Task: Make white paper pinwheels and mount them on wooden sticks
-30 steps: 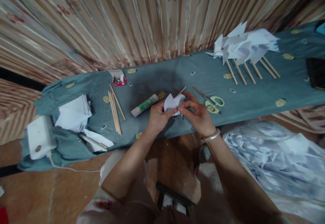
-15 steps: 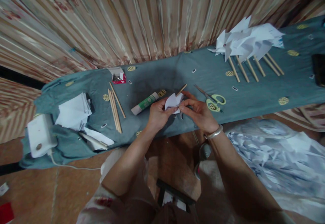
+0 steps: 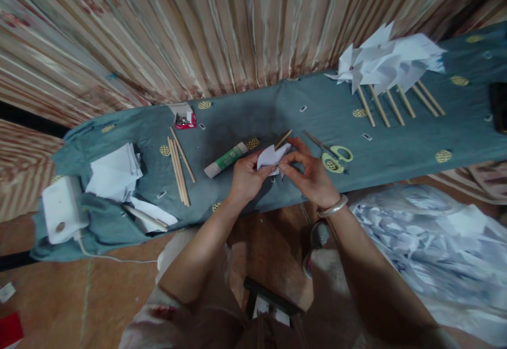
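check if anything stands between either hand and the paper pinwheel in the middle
Nothing visible does: the left hand holds the paper pinwheel, and the right hand's fingertips are at its right edge. The glue stick and scissors lie off to either side.

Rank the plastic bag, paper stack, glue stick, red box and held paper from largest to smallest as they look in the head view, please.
1. Plastic bag
2. Paper stack
3. Glue stick
Unsure: red box and held paper look close, and the left hand partly covers the latter.
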Available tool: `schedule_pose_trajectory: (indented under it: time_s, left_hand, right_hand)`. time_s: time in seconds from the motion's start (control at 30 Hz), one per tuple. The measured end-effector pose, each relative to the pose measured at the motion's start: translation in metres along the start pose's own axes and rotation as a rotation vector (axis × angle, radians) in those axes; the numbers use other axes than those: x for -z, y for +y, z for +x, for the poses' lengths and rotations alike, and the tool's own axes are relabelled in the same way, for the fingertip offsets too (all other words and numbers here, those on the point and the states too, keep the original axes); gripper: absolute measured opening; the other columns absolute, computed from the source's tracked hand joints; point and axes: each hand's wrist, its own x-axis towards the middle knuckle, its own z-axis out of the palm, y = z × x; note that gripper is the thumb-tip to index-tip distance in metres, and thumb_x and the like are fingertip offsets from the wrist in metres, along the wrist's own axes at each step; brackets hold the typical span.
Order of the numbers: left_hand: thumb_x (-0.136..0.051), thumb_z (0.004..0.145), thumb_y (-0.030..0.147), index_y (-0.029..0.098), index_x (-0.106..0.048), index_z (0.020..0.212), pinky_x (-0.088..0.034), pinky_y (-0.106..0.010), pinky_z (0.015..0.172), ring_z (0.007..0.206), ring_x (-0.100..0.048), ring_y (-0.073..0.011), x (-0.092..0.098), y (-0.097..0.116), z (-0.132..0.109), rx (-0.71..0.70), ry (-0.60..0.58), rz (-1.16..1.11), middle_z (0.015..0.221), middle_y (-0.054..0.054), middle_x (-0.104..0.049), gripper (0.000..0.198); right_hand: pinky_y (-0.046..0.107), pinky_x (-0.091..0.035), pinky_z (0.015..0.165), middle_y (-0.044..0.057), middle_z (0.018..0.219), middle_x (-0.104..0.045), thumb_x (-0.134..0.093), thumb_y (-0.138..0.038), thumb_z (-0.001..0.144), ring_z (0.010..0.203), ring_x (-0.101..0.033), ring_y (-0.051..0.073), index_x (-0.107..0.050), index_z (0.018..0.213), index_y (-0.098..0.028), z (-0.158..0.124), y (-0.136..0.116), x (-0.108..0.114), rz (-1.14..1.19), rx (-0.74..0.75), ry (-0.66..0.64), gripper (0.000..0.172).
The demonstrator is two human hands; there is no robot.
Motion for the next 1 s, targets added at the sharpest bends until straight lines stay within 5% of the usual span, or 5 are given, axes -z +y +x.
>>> schedule_pose_trajectory:
  time_s: [0.5, 1.0]
  left_hand:
    - [-0.075, 0.061, 0.017, 0.018, -0.077, 0.085, -0.046, -0.025, 0.064, 0.061, -0.054, -0.0125, -0.0009, 0.0007, 0.0000, -0.013, 0.002, -0.020, 0.066, 0.004, -0.067, 0.025]
    - [-0.073, 0.064, 0.022, 0.017, -0.076, 0.091, -0.040, -0.023, 0.058, 0.057, -0.048, -0.0103, 0.0009, -0.0037, 0.0023, -0.043, -0.013, 0.034, 0.065, 0.005, -0.064, 0.028]
  right_hand:
    - [0.049, -0.013, 0.120, 0.003, 0.126, -0.062, -0.072, -0.032, 0.076, 0.140, -0.035, 0.028, -0.070, 0.072, -0.027, -0.0016, -0.0024, 0.0018, 0.001, 0.013, -0.018, 0.007]
    - [0.054, -0.017, 0.119, 0.009, 0.148, -0.046, -0.068, -0.042, 0.079, 0.146, -0.026, 0.032, -0.068, 0.079, -0.022, -0.0016, 0.0012, 0.0030, -0.156, 0.064, -0.028, 0.020]
